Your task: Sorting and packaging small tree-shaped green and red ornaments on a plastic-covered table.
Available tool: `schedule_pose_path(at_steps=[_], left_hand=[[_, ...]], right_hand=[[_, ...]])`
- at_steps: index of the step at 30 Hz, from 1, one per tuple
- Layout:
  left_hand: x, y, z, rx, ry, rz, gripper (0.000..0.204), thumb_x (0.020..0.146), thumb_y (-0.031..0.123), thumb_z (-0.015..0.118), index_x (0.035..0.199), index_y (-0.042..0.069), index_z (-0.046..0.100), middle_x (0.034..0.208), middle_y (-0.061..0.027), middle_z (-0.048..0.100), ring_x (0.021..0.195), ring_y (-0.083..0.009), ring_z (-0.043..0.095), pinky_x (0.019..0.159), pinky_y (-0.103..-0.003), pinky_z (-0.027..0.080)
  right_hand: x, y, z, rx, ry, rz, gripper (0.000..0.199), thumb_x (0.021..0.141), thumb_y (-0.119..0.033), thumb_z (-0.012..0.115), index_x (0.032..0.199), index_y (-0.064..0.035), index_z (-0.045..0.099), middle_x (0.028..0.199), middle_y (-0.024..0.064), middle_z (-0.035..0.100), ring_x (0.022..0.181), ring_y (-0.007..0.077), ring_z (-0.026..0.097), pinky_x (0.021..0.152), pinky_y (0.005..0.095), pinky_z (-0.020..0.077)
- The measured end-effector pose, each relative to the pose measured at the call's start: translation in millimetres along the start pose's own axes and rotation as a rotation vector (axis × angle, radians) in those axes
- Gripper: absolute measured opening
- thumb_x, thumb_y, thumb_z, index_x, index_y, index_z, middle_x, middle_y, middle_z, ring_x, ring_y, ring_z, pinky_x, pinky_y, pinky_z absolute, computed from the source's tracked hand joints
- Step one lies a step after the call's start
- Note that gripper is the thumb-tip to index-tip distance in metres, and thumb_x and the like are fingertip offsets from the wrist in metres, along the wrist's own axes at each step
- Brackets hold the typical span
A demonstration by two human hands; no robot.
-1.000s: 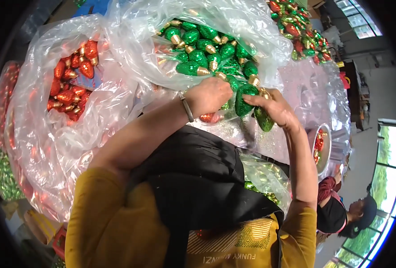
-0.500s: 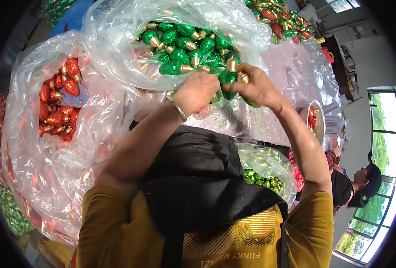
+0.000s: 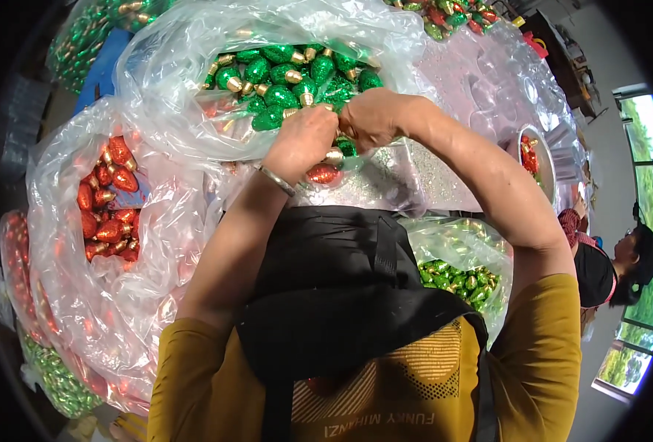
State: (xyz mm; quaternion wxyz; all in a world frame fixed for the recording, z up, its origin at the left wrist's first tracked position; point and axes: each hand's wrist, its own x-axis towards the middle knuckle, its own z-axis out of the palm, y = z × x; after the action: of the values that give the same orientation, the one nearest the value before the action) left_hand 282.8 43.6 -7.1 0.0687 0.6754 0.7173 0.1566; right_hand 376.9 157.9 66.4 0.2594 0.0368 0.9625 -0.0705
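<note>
My left hand (image 3: pixel 304 140) is closed, its fingertips pressed together at the edge of the green bulbs; what it pinches is hidden. My right hand (image 3: pixel 374 118) meets it there, fingers curled in, and its grip cannot be seen into. Just below the fingers shows a green glitter bulb ornament (image 3: pixel 347 146); whether it is held or lying cannot be told. A red glitter bulb ornament (image 3: pixel 323 174) lies below my hands, in or on clear plastic. Right behind them, green bulbs with gold caps (image 3: pixel 279 96) fill an opened clear plastic bag (image 3: pixel 146 96).
Left stands a clear bag (image 3: pixel 61 243) with red bulbs (image 3: pixel 110 230). Small green bulbs (image 3: pixel 459 280) sit in a bag by my right side. Clear plastic cups (image 3: pixel 562 173) and a round container (image 3: pixel 549 173) stand at the right, near another person (image 3: pixel 606 265). Mixed bulbs (image 3: pixel 452 16) lie far back.
My right hand, which held green bulbs upright and apart from the left, has turned inward and now meets the left fingertips. The red bulb below shows more fully. The whole view has shifted slightly.
</note>
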Motion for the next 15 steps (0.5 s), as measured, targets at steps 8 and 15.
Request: schedule_pose_path(at_steps=[8,15], left_hand=[[1.8,-15.0,15.2,-0.113,0.204,0.096,0.018,0.080,0.010,0.050,0.076,0.000,0.064,0.080,-0.0183,0.064,0.080,-0.0331,0.064,0.068,-0.042,0.052],[3.8,-11.0,6.8,-0.148,0.090,-0.010,0.015,0.079,0.012,0.052,0.078,0.001,0.063,0.081,-0.0168,0.063,0.081,-0.0331,0.063,0.068,-0.043,0.051]], right_hand=[[3.3,-24.3,14.3,-0.498,0.040,-0.285,0.008,0.072,-0.015,0.059,0.067,-0.0086,0.060,0.069,0.0109,0.064,0.066,0.0309,0.063,0.056,0.0399,0.0491],[7.9,-22.7,6.5,-0.293,-0.085,-0.372,0.010,0.078,-0.014,0.054,0.075,-0.0090,0.062,0.072,0.0077,0.063,0.071,0.0267,0.064,0.058,0.0387,0.0493]])
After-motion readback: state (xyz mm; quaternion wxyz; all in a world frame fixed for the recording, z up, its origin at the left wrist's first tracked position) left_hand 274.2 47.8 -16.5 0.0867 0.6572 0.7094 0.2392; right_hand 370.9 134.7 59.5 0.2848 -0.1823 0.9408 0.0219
